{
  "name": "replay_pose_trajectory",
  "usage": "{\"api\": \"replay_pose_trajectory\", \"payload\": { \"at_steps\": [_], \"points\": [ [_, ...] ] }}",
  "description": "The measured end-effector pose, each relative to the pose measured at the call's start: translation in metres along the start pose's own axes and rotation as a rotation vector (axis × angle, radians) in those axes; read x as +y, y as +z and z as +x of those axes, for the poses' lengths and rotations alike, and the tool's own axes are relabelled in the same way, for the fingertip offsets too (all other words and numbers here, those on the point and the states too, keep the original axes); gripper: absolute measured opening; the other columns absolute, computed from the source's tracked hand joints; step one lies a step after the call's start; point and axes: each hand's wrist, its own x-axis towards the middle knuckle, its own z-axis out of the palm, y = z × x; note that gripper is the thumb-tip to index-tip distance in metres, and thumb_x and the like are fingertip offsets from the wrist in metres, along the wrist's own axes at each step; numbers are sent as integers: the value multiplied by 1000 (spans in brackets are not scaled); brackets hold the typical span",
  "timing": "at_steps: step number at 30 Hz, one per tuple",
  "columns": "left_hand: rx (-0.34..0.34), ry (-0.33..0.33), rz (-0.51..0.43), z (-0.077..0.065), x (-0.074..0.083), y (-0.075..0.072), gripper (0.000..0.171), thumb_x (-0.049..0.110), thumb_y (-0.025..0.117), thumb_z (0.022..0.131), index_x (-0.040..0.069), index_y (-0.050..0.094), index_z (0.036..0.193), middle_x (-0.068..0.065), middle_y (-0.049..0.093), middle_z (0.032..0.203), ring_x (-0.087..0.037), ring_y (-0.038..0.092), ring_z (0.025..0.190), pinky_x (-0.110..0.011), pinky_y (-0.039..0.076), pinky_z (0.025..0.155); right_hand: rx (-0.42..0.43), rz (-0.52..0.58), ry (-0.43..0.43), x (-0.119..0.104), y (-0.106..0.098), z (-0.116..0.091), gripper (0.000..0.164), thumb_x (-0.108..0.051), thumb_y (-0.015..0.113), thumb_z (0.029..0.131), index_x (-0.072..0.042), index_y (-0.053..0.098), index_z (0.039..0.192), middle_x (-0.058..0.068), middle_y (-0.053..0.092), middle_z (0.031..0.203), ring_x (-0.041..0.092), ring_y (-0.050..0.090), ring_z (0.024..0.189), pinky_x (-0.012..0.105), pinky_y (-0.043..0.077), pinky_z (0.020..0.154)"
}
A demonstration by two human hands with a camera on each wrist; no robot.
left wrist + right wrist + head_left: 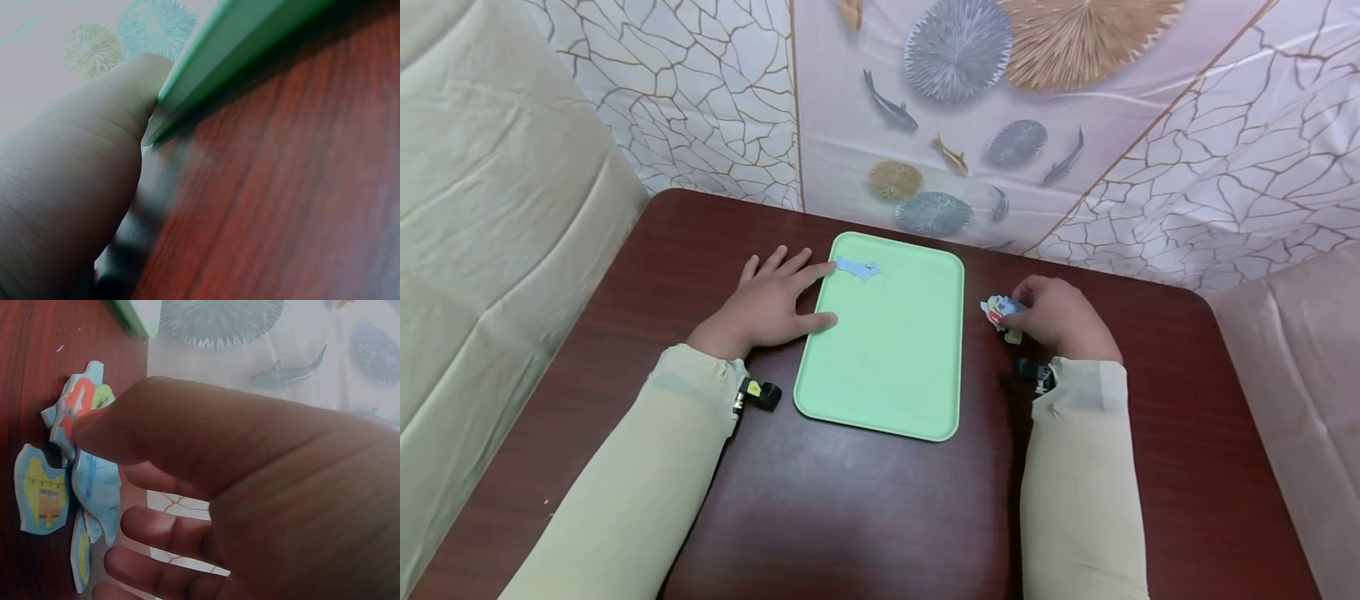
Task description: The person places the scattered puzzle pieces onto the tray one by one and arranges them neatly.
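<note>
My left hand lies with fingers spread at the left rim of a light green tray; thumb and index finger reach over the rim. In the left wrist view the thumb meets the tray's side. A pale blue jigsaw puzzle piece lies in the tray's upper left, by the index fingertip. Right of the tray my right hand pinches at a small pile of puzzle pieces. Its thumb covers part of a red-and-blue puzzle piece; the index fingertip is partly hidden.
A yellow-and-blue puzzle piece lies beside the pile on the dark red-brown table. Patterned cloth hangs behind the table's far edge. Pale cloth borders the left side, and more cloth the right.
</note>
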Motion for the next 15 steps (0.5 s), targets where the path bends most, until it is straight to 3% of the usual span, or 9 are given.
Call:
{"api": "replay_pose_trajectory", "payload": {
  "at_steps": [15],
  "points": [
    [3,-1,4,0,0,0,87,74,64,104,45,30,178,-10,18,190,-44,1,178,-75,-1,137,-17,-6,26,2,2,1,35,-31,81,102,-6,71,124,21,73,123,37,66,108,52,56,91]
  ]
}}
